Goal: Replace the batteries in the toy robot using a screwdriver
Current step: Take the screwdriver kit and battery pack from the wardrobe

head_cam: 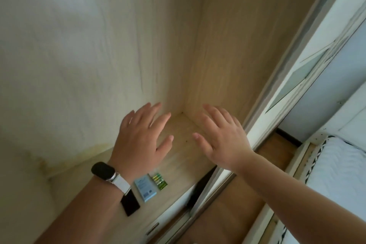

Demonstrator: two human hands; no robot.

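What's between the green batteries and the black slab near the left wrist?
In the head view, a pale blue flat pack lies between the green batteries and the black slab.

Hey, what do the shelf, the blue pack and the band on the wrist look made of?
Shelf: pale wood-grain board, matt, probably laminate; streaked grain shows.
Blue pack: likely printed card, flat with a slight sheen.
Wrist band: smooth white, perhaps silicone or leather; too blurred to tell.

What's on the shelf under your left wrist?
A flat black object, partly covered by the forearm of the left hand, so its full shape is hidden. Beside it lie a blue packet and green batteries.
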